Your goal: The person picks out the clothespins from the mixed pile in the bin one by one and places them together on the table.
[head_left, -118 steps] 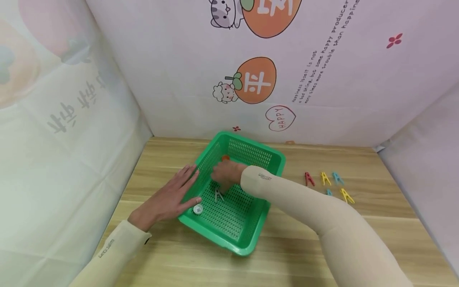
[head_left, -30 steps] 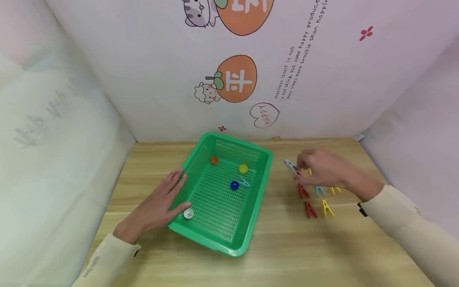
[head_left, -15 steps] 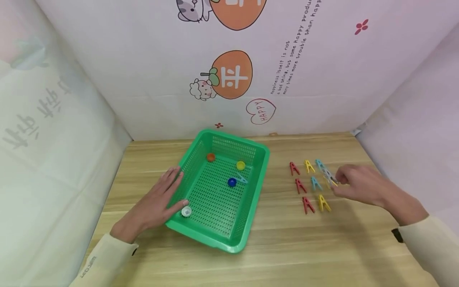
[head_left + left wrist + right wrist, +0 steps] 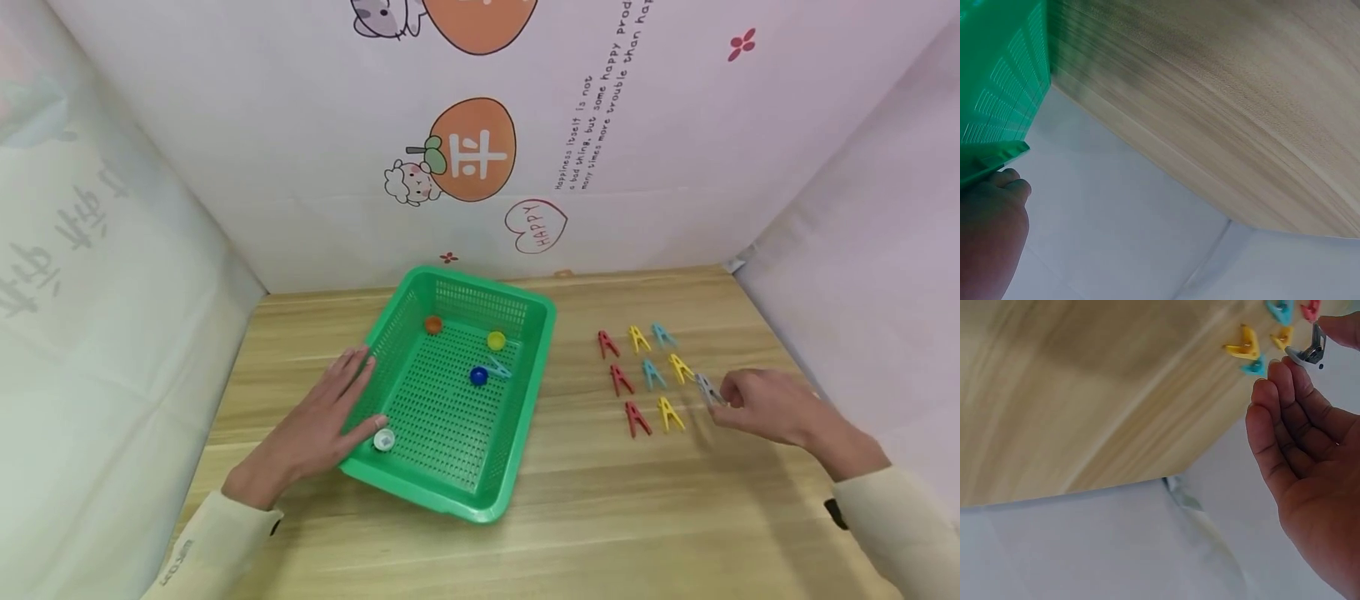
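Hands: L [image 4: 315, 433] flat on green basket [image 4: 525, 400], R [image 4: 765, 407] pinching grey peg [image 4: 706, 388]; wood table [image 4: 600, 517], printed backdrop [image 4: 300, 125].

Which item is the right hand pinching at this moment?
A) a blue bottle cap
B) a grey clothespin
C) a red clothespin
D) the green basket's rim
B: the right hand pinches a grey clothespin at its fingertips beside the rows of coloured clothespins on the table; the right wrist view shows the same grey clothespin between fingertips and thumb.
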`<state>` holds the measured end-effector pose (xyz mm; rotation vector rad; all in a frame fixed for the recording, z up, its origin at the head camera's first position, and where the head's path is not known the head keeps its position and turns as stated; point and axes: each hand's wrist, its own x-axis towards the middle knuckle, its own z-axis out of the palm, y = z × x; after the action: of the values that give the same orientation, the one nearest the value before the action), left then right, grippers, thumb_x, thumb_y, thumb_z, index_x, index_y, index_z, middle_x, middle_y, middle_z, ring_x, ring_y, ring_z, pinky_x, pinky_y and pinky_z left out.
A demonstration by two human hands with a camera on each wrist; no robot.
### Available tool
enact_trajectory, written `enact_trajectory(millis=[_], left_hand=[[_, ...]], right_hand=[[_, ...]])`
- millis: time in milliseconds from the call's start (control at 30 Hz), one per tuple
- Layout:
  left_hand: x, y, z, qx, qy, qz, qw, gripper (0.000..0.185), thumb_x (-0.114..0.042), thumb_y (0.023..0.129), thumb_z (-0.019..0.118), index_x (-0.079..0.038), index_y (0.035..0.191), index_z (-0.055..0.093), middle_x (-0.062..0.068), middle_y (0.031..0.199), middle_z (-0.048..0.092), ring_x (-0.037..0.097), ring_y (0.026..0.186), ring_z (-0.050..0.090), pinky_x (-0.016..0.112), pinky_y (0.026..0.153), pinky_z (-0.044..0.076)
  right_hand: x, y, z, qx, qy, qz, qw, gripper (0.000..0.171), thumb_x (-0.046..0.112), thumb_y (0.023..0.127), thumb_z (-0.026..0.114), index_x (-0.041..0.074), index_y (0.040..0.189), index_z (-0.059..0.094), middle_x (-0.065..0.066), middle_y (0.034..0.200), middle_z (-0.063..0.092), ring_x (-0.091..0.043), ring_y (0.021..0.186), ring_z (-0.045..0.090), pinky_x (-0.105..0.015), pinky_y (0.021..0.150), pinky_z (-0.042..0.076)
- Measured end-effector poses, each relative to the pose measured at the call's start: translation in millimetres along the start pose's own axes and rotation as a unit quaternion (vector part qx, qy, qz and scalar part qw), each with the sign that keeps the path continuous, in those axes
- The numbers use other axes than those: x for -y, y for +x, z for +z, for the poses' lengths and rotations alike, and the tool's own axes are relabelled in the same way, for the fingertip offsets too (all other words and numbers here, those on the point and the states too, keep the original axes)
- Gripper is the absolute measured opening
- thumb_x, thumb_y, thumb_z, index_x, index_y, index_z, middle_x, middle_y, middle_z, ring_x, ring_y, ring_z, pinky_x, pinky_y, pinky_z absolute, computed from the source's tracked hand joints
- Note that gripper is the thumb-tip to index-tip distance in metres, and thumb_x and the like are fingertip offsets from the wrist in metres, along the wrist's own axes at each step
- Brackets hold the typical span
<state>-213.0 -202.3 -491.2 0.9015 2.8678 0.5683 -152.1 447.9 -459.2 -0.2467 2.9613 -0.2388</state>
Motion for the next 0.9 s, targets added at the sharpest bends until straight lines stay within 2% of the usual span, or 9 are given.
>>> enact_trajectory(millis=[167,333,533,767,900], left_hand=[[-0.3,-1.9,0.8,-0.001,-0.004,-0.001,1.0000,0.089,-0.053,0.112,0.055,-0.009,0.176,0.012,0.011,0.186,0.002,0.038,0.172,0.001,0.064,0.136,0.017],[-1.0,-2.6,1.6,-0.002,-0.010,-0.002,0.9999,0.089,-0.052,0.112,0.056,-0.008,0.176,0.013,0.012,0.186,0.002,0.038,0.172,0.000,0.061,0.138,0.014],[-0.6,-1.6,1.2,-0.004,-0.010,0.001,0.9999,0.090,-0.051,0.111,0.057,-0.007,0.176,0.013,0.011,0.186,0.001,0.037,0.172,-0.001,0.058,0.139,0.011],[0.2,-2.1,0.4,-0.015,-0.005,0.010,0.9998,0.089,-0.050,0.112,0.056,-0.006,0.175,0.012,0.013,0.185,0.003,0.039,0.172,0.004,0.035,0.140,-0.005],[-0.2,-1.5,0.3,-0.014,-0.003,0.010,0.9998,0.090,-0.051,0.111,0.057,-0.006,0.176,0.013,0.013,0.185,0.004,0.038,0.172,0.004,0.036,0.140,-0.003]], right_hand=[[-16.6,-0.3,21.1,0.005,0.015,0.006,1.000,0.024,0.032,0.092,0.078,0.009,0.090,0.072,0.004,0.081,0.068,-0.010,0.067,0.053,-0.030,0.062,0.048],[-26.0,0.8,34.3,0.008,0.018,0.012,1.000,0.027,0.033,0.090,0.081,0.008,0.087,0.071,0.004,0.078,0.066,-0.011,0.067,0.052,-0.030,0.061,0.047],[-29.4,4.8,38.5,0.022,0.023,0.016,0.999,0.032,0.036,0.091,0.081,0.006,0.087,0.071,0.002,0.080,0.068,-0.013,0.070,0.055,-0.032,0.063,0.049],[-29.5,9.8,41.6,0.043,0.031,0.030,0.998,0.035,0.039,0.092,0.080,0.005,0.088,0.072,0.000,0.082,0.070,-0.014,0.071,0.058,-0.034,0.064,0.052],[-29.7,8.6,34.6,0.035,0.022,0.033,0.999,0.042,0.043,0.093,0.080,0.001,0.094,0.074,-0.004,0.088,0.074,-0.017,0.076,0.065,-0.040,0.067,0.058]])
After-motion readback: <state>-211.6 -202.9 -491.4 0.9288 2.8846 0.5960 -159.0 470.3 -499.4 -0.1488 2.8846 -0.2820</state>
